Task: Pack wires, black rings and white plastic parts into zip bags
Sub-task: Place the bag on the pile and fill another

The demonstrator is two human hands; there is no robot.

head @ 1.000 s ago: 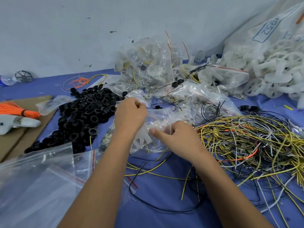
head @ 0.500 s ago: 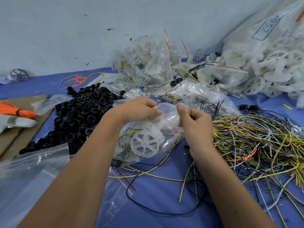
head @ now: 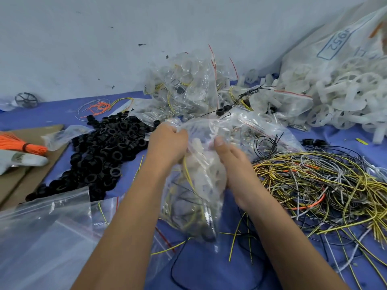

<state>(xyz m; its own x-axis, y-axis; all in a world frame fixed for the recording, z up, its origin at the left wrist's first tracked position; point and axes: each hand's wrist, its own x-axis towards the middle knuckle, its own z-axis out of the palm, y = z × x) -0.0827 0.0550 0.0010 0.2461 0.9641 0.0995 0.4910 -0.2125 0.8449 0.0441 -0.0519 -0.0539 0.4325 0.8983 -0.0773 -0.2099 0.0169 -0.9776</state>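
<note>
Since half a second ago both hands have raised the filled zip bag [head: 194,185] so it now hangs upright, mouth at top, over the middle of the blue worktop [head: 209,268]; before, it lay lower and flatter with the white wheel facing the camera

Left hand [head: 167,143]: fingers curled, gripping the bag's top left edge. Right hand [head: 232,162]: thumb pressed on the near face of the bag, fingers behind it, apparently pinching the film. Contents visible through the plastic: yellow and dark wires, white plastic pieces; blurred, count not readable

Judgement: lifting by the mouth lets the contents settle to the bottom so the zip strip is free to close. Seal state cannot be told

Stock: black rings [head: 98,155] heaped toward the left edge; loose wires [head: 318,185] tangled toward the right edge; white plastic parts [head: 345,97] spilling from a sack at the far right corner; packed bags [head: 188,88] piled along the far edge; empty zip bags [head: 41,237] at the near left corner
</note>
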